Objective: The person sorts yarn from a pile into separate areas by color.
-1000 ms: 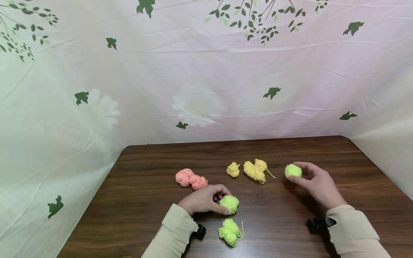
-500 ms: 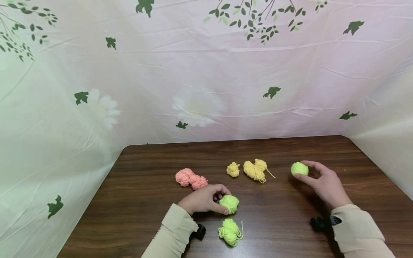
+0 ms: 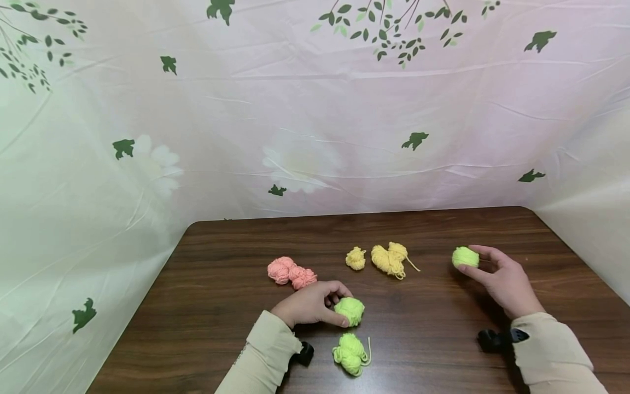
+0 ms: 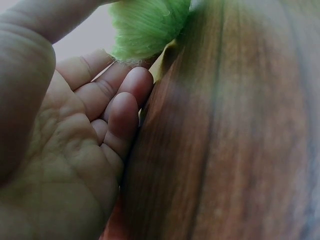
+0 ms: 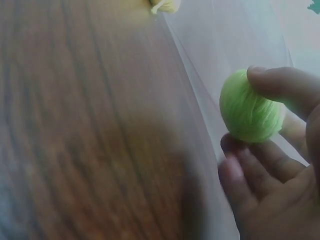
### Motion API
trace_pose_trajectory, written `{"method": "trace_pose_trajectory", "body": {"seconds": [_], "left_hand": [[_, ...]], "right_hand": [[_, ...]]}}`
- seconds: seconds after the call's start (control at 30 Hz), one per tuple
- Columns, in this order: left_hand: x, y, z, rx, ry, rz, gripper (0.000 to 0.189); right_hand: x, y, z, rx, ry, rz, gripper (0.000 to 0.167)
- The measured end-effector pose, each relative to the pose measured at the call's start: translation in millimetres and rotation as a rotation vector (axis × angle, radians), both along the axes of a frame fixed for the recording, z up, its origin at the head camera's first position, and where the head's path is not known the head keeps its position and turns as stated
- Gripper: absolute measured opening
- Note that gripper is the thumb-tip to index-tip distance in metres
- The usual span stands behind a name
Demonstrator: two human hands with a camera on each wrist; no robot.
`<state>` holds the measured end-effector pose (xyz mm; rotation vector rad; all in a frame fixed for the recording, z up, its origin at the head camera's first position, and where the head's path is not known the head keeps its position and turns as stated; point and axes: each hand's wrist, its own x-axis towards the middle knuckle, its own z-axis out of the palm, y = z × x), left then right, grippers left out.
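My right hand (image 3: 507, 282) pinches a round lime-green yarn ball (image 3: 465, 257) between thumb and fingers at the table's right side. In the right wrist view that yarn ball (image 5: 252, 107) shows above the tabletop, the thumb on its upper side. Near the middle, my left hand (image 3: 312, 304) grips another lime-green yarn ball (image 3: 350, 311), thumb in front and fingers behind. The left wrist view shows this yarn ball (image 4: 150, 27) close over the wood, with the last fingers curled below it. Just nearer lies a looser lime-green yarn bundle (image 3: 351, 354) with a loose strand.
Two coral yarn balls (image 3: 291, 272) lie together behind my left hand. Farther back are a small yellow yarn ball (image 3: 356, 259) and a larger yellow yarn bundle (image 3: 390, 260) with a trailing end. A printed cloth (image 3: 315, 109) hangs behind the dark wooden table (image 3: 221, 339).
My right hand has moved to the right, and slightly back, carrying its lime-green yarn ball. The left hand and its yarn ball have stayed in place.
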<state>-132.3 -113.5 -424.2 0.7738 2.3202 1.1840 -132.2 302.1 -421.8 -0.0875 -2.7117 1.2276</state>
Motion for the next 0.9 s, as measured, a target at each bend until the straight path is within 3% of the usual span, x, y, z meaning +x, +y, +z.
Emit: {"method": "trace_pose_trajectory", "body": {"seconds": [0.63,0.9], "left_hand": [[0.6,-0.5,2.6,-0.010,0.003,-0.001,0.038],[0.3,-1.2,2.0,-0.005,0.003,-0.002,0.037]], "right_hand": [[-3.8,2.6,-12.7,0.063,-0.002,0.017,0.069],[-2.8,2.8,-10.9,-0.002,-0.009,0.011,0.071]]}}
